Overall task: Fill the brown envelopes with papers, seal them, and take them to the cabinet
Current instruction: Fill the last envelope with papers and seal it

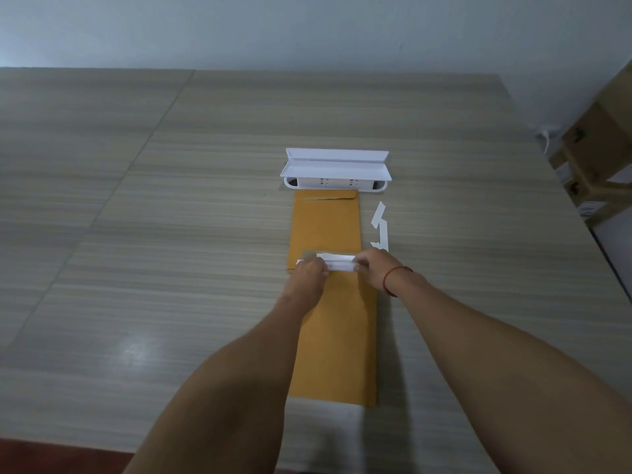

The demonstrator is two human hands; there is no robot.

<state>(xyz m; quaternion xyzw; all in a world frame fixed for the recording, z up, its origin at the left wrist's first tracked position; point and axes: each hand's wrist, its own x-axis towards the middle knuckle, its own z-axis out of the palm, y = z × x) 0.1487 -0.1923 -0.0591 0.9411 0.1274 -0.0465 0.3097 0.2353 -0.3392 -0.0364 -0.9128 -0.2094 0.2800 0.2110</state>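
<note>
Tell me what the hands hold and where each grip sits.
Both hands pinch a white strip: left hand at its left end, right hand at its right end.

wall (pixel 307 29): pale, bare | table (pixel 136 200): grey woodgrain | boxes (pixel 595 165): right

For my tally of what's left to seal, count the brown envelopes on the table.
2. The far envelope lies by the white box; the near envelope lies in front of it, closer to the person. Others may be hidden beneath.
</note>
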